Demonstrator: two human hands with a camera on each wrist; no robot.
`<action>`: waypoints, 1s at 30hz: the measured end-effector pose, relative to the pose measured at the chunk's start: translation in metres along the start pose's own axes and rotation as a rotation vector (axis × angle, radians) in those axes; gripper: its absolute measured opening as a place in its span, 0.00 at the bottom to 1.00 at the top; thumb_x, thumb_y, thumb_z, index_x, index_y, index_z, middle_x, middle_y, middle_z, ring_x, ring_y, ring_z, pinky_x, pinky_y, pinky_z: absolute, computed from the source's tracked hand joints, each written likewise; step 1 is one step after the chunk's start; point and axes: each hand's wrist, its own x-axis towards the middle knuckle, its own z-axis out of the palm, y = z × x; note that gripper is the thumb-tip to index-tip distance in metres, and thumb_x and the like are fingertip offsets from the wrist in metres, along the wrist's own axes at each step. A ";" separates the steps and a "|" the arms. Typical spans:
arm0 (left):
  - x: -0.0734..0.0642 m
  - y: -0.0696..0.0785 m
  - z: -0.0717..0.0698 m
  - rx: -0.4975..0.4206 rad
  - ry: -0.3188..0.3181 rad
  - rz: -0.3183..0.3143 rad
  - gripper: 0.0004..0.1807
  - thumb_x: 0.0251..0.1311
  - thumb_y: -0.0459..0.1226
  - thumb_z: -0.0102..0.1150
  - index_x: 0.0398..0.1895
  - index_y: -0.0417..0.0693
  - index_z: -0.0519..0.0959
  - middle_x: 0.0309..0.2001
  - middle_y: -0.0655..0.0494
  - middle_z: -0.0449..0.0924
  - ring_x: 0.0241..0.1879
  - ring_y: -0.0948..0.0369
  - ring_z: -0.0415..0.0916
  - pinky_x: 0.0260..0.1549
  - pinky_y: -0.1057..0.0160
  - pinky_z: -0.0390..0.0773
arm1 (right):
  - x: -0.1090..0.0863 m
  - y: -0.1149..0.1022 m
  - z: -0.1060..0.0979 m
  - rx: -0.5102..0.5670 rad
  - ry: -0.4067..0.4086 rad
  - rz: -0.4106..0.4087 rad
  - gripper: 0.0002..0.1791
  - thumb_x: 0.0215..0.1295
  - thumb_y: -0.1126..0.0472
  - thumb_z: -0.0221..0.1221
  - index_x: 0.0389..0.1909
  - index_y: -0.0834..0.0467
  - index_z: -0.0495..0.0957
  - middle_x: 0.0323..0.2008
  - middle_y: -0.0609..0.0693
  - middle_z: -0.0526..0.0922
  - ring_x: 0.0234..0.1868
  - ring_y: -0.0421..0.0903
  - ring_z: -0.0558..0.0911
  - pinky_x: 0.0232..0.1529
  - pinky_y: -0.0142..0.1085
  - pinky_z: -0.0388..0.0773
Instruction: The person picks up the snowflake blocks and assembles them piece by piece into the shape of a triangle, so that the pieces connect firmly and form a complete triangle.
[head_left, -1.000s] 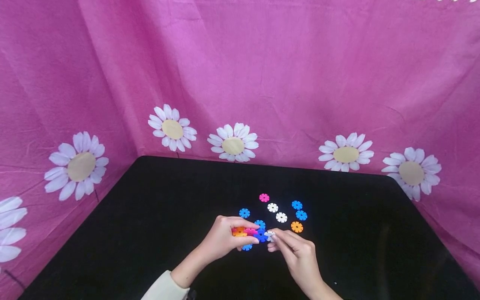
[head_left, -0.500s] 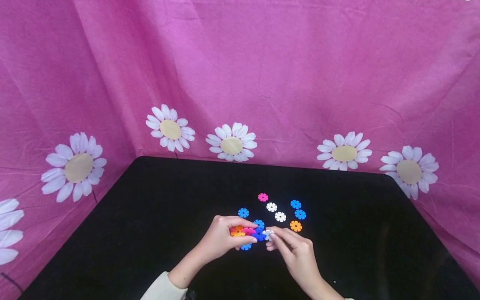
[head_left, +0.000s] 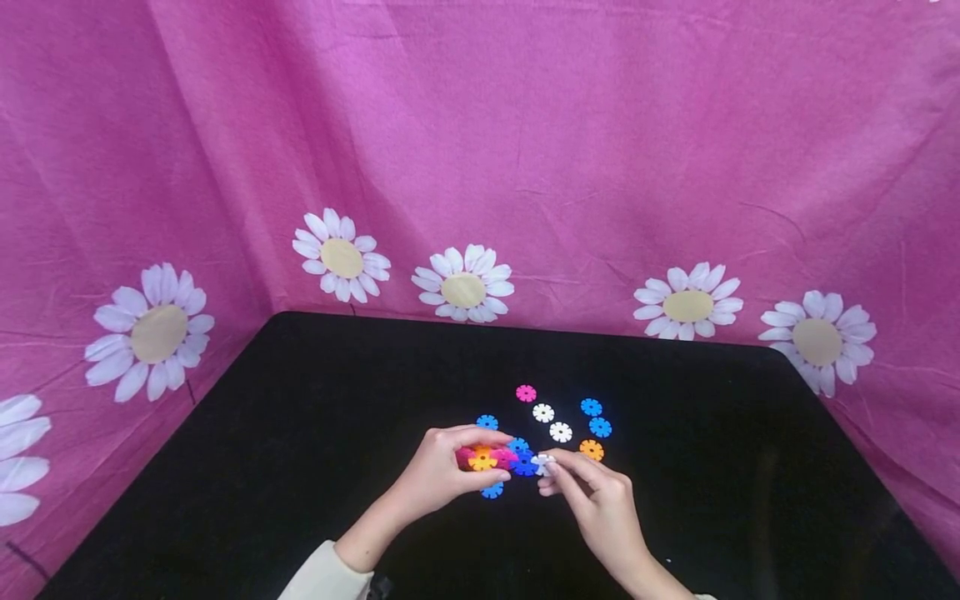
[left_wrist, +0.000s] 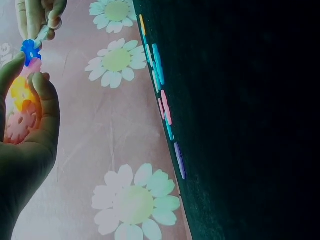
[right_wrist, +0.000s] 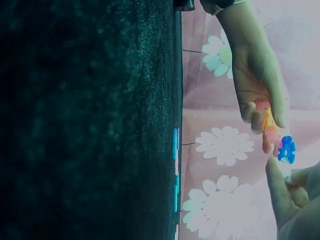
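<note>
My left hand (head_left: 441,468) holds a short chain of notched plastic discs between its thumb and fingers. An orange disc (head_left: 482,458) sits in that chain between pink ones, and a dark blue disc (head_left: 524,463) forms its right end. Thumb and fingers of my right hand (head_left: 603,496) pinch a white notched disc (head_left: 542,463) right at the blue disc's edge. In the left wrist view, a pink disc (left_wrist: 21,124) lies deepest in the left palm. The right wrist view shows the blue disc (right_wrist: 287,149) between the two hands, the white one partly hidden by fingers.
Loose notched discs lie on the black table (head_left: 337,392) beyond and beneath the hands: a pink disc (head_left: 527,393), white discs (head_left: 560,432), several light blue discs (head_left: 591,407) and an orange disc (head_left: 592,450). A pink cloth (head_left: 562,167) with printed daisies hangs behind the table.
The chain has tilted in my left hand, so the orange disc and a pink one at its left show more fully. Both hands have shifted slightly, still holding the chain and the white disc.
</note>
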 end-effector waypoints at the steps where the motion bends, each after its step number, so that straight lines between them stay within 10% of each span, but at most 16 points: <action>1: 0.000 0.000 0.000 -0.008 -0.001 -0.011 0.22 0.53 0.43 0.72 0.52 0.49 0.83 0.45 0.56 0.88 0.40 0.68 0.84 0.36 0.71 0.83 | 0.000 0.000 0.000 0.000 0.004 0.010 0.10 0.58 0.70 0.64 0.42 0.61 0.84 0.32 0.50 0.89 0.30 0.35 0.87 0.36 0.25 0.82; 18: -0.006 -0.007 -0.005 -0.393 -0.128 -0.416 0.26 0.57 0.41 0.68 0.56 0.41 0.72 0.51 0.39 0.81 0.46 0.55 0.85 0.49 0.62 0.84 | -0.001 -0.003 -0.002 0.001 0.055 0.105 0.11 0.57 0.68 0.66 0.42 0.59 0.84 0.34 0.49 0.90 0.30 0.32 0.87 0.39 0.24 0.82; 23: -0.004 -0.007 0.007 -0.549 -0.178 -0.403 0.21 0.61 0.38 0.64 0.54 0.36 0.76 0.51 0.33 0.81 0.46 0.50 0.85 0.47 0.63 0.84 | 0.000 -0.005 -0.001 0.029 0.082 0.083 0.11 0.56 0.71 0.66 0.42 0.62 0.84 0.33 0.52 0.90 0.30 0.34 0.87 0.39 0.24 0.82; 30: -0.001 0.000 0.025 -0.690 -0.095 -0.446 0.18 0.60 0.37 0.66 0.50 0.35 0.79 0.33 0.63 0.86 0.35 0.62 0.84 0.39 0.69 0.81 | 0.000 -0.008 0.003 0.047 0.078 0.113 0.10 0.57 0.70 0.66 0.41 0.60 0.84 0.32 0.50 0.89 0.30 0.34 0.87 0.40 0.25 0.82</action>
